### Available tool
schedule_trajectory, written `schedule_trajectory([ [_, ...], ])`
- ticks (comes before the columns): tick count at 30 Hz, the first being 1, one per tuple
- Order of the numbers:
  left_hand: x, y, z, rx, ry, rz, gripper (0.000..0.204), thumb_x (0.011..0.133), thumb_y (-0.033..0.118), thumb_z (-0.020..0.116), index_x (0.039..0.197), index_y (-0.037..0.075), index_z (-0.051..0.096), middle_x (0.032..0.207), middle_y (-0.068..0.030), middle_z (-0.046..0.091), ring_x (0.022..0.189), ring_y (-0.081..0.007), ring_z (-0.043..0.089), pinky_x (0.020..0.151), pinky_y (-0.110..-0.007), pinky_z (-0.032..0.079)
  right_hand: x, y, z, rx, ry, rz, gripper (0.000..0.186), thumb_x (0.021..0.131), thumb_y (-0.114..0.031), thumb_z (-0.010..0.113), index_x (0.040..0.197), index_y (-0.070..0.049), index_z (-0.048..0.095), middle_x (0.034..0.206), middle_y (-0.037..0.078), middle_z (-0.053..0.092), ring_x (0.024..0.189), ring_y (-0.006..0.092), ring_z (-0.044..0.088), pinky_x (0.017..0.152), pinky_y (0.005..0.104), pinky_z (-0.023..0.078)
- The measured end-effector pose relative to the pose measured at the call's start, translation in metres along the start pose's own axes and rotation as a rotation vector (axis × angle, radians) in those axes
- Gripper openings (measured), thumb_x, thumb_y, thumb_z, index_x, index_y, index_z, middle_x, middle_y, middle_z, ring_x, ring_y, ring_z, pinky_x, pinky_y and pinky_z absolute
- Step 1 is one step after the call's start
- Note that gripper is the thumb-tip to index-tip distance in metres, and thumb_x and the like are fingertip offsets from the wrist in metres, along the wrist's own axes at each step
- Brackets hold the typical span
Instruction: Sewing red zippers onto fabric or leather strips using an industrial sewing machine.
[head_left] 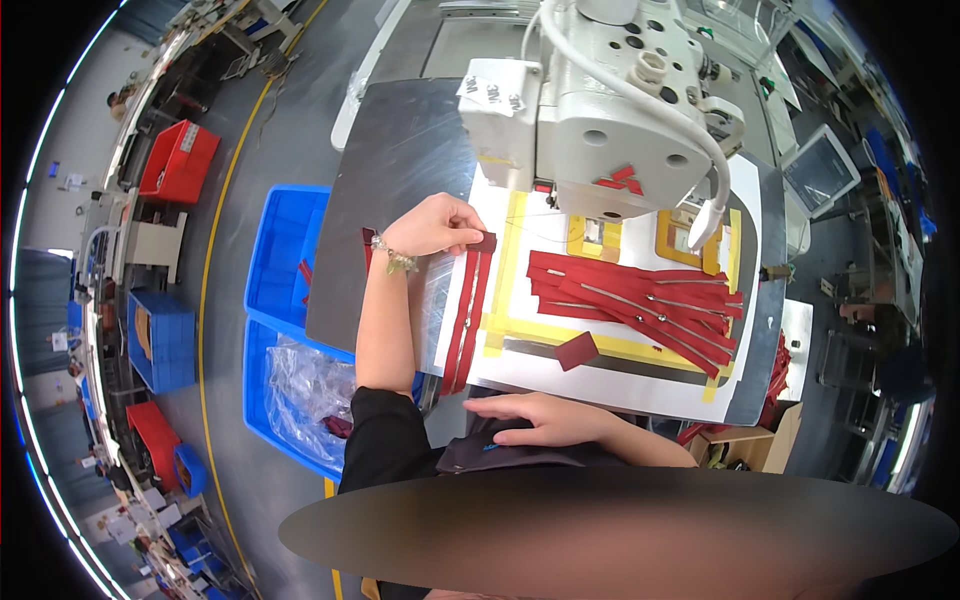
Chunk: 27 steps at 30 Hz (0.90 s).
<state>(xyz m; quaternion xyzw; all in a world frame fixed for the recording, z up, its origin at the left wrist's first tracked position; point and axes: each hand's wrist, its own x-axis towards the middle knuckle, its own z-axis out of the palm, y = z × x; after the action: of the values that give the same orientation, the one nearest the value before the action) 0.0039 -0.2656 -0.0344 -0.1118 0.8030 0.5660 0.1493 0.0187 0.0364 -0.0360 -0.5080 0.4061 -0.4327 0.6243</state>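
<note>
My left hand (436,226) pinches the top end of a red zipper (467,325) between thumb and fingers, where a small dark red patch shows. The zipper hangs toward me across the table's near left edge. Close to my body, my right hand (548,418) is held with its fingers stretched out and nothing in them. A fanned pile of red zippers (640,305) with metal teeth lies on the white board to the right. Between the pile and my right hand rests a dark red fabric square (576,351). Part of another red strip (368,240) shows beside my left wrist.
A large white sewing machine head (625,130) overhangs the far side. Yellow-edged clamp frames (594,238) sit beneath it. Left of the metal table (400,130) are blue bins (285,250), one holding clear plastic (305,385). A cardboard box (760,445) stands at lower right.
</note>
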Motion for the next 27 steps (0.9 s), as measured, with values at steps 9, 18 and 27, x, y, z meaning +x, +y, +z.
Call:
schedule_trajectory([
  [9, -0.008, 0.031, 0.028, 0.588, 0.445, 0.198, 0.019, 0.072, 0.017, 0.07, 0.082, 0.002, 0.065, 0.074, -0.0089, 0.063, 0.07, -0.0235, 0.061, 0.065, -0.034, 0.048, -0.078, -0.031, -0.036, -0.206, 0.393, 0.123, 0.046, 0.088, -0.012, 0.061, 0.131, -0.006, 0.049, 0.116, 0.014, 0.059, 0.103, 0.0239, 0.06, 0.089, 0.0327, 0.046],
  [18, 0.02, 0.04, 0.093, 0.57, 0.178, 0.603, 0.028, 0.073, 0.025, 0.073, 0.092, 0.007, 0.063, 0.086, -0.0059, 0.058, 0.084, -0.0254, 0.056, 0.078, -0.035, 0.044, -0.105, -0.045, -0.074, -0.64, 1.061, 0.128, 0.036, 0.081, 0.002, 0.062, 0.116, -0.005, 0.061, 0.093, 0.01, 0.064, 0.08, 0.0202, 0.062, 0.074, 0.0302, 0.049],
  [27, 0.02, 0.036, 0.1, 0.508, 0.026, 0.725, 0.023, 0.072, 0.024, 0.074, 0.089, 0.013, 0.063, 0.084, -0.0014, 0.056, 0.086, -0.021, 0.054, 0.078, -0.033, 0.04, -0.094, -0.038, -0.107, -1.167, 0.697, -0.014, 0.023, 0.075, -0.014, 0.071, 0.095, -0.008, 0.064, 0.085, 0.004, 0.059, 0.08, 0.0212, 0.055, 0.072, 0.0334, 0.042],
])
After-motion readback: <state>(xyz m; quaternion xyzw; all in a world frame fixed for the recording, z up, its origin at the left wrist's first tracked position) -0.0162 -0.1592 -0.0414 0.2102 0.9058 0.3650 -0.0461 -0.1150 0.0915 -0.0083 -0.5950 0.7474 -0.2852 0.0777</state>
